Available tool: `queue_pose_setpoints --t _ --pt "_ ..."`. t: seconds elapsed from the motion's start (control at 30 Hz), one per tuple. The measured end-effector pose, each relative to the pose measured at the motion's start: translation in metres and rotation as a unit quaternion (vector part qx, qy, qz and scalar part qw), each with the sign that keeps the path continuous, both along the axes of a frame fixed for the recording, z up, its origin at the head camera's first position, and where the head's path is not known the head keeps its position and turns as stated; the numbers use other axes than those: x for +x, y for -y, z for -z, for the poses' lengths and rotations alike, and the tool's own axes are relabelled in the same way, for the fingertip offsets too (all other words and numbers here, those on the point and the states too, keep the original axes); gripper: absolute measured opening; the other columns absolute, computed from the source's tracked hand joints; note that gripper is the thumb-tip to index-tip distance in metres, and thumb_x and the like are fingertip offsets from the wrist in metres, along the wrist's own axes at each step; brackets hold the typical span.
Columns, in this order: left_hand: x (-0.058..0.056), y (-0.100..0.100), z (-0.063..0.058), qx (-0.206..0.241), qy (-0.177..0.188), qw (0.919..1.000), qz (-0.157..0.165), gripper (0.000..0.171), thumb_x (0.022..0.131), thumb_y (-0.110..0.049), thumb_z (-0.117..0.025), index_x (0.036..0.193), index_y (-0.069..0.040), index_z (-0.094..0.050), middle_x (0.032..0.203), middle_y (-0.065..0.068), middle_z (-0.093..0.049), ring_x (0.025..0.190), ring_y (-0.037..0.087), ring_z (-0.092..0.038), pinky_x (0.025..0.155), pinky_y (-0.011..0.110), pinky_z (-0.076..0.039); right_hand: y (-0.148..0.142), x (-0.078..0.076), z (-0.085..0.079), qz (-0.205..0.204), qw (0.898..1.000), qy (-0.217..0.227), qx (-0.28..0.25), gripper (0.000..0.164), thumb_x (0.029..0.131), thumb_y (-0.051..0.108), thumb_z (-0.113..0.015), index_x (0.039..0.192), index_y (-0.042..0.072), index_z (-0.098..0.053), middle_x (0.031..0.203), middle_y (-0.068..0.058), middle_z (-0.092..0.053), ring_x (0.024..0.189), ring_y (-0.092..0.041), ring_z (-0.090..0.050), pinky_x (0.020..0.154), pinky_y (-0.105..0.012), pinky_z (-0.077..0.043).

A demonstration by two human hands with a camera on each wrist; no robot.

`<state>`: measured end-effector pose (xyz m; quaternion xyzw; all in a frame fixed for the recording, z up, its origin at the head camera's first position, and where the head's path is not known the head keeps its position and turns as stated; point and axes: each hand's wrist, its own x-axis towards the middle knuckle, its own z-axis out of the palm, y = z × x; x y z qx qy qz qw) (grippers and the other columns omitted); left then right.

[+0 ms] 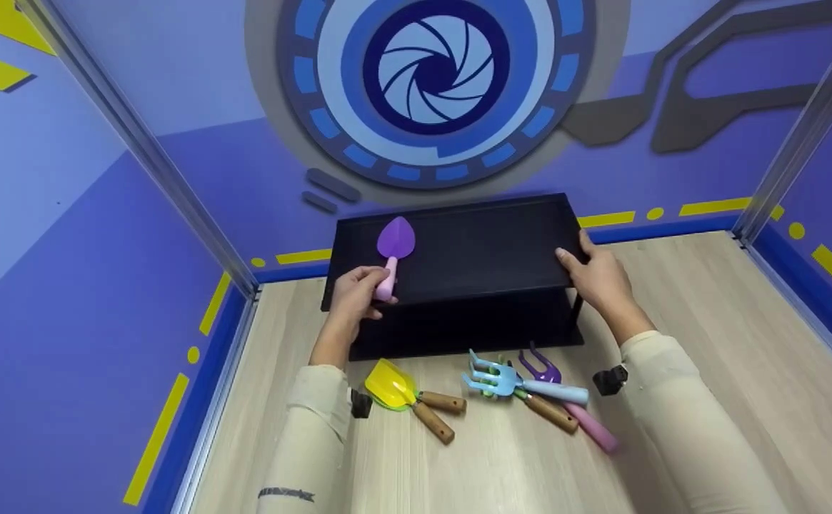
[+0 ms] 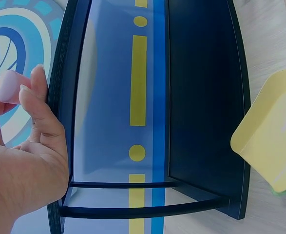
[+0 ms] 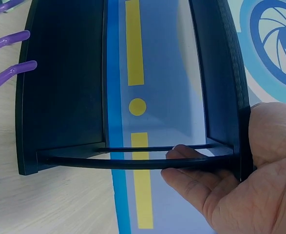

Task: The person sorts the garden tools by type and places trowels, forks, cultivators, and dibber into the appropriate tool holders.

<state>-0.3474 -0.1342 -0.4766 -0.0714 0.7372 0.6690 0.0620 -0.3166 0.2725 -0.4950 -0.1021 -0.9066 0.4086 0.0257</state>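
Note:
My left hand [image 1: 353, 298] pinches the pink handle [image 1: 386, 280] of a hand trowel with a purple, pointed blade [image 1: 396, 238]. The trowel lies over the left part of a black two-tier shelf's top board [image 1: 487, 250], blade toward the wall. In the left wrist view the handle's rounded end [image 2: 7, 87] shows between thumb and fingers. At the shelf's right end my right hand [image 1: 601, 280] grips the top board, thumb on top. Seen from the right wrist, its fingers [image 3: 194, 187] reach under the board by the thin side bars [image 3: 133, 162].
Before the shelf, yellow trowels [image 1: 391, 385] with wooden handles lie overlapped on the wooden table [image 1: 401, 478]. To their right are a light blue hand fork [image 1: 505, 380], a purple fork with a pink handle [image 1: 595, 428] and another wooden handle [image 1: 550, 412]. A blue patterned wall stands behind.

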Motion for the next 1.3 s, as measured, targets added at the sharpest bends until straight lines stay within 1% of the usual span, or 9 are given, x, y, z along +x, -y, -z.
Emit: queue_pose_setpoints --t 0.27,0.57,0.87,1.03,1.3 --pt "0.0009 -0.0004 -0.0012 -0.001 0.003 1.0000 -0.002 0.034 0.099 -0.032 -0.073 0.124 -0.009 -0.072 0.103 0.011 -0.074 0.070 0.013 -0.077 0.049 0.019 -0.050 0.0004 -0.0001 0.0010 0.002 1.000 -0.005 0.007 0.083 0.109 0.062 -0.045 0.171 0.020 -0.009 0.176 -0.024 -0.022 0.159 -0.051 -0.029 0.127 -0.067 -0.030" --pt "0.0011 -0.0005 -0.0018 0.001 -0.002 1.0000 -0.001 0.033 0.099 -0.032 -0.073 0.122 -0.008 -0.073 0.101 0.010 -0.074 0.069 0.013 -0.076 0.049 0.019 -0.050 0.0008 -0.0011 -0.0001 0.007 1.000 0.005 0.003 0.084 0.109 0.065 -0.044 0.171 0.023 -0.007 0.176 -0.023 -0.020 0.160 -0.051 -0.028 0.128 -0.067 -0.030" --pt "0.0006 0.0001 0.0007 0.004 -0.001 1.0000 -0.003 0.033 0.099 -0.031 -0.073 0.122 -0.008 -0.073 0.098 0.008 -0.074 0.067 0.013 -0.076 0.048 0.019 -0.049 0.0011 -0.0010 0.0003 0.003 1.000 0.010 -0.001 0.084 0.109 0.065 -0.044 0.171 0.023 -0.006 0.177 -0.023 -0.018 0.161 -0.051 -0.025 0.129 -0.067 -0.028" --pt "0.0005 0.0004 0.0022 0.011 -0.004 0.9999 -0.002 0.031 0.098 -0.030 -0.074 0.120 -0.008 -0.073 0.096 0.007 -0.074 0.067 0.012 -0.076 0.046 0.018 -0.048 0.0016 -0.0005 0.0007 0.002 1.000 0.016 0.001 0.084 0.108 0.066 -0.042 0.171 0.025 -0.004 0.177 -0.022 -0.018 0.160 -0.052 -0.026 0.127 -0.068 -0.030" --pt "-0.0003 0.0002 0.0018 0.009 -0.006 0.9999 -0.002 0.032 0.099 -0.031 -0.074 0.121 -0.008 -0.073 0.097 0.008 -0.075 0.067 0.011 -0.076 0.047 0.018 -0.049 0.0021 0.0005 -0.0001 0.004 1.000 0.008 0.001 0.084 0.109 0.065 -0.043 0.171 0.024 -0.005 0.177 -0.023 -0.019 0.159 -0.051 -0.028 0.127 -0.067 -0.030"
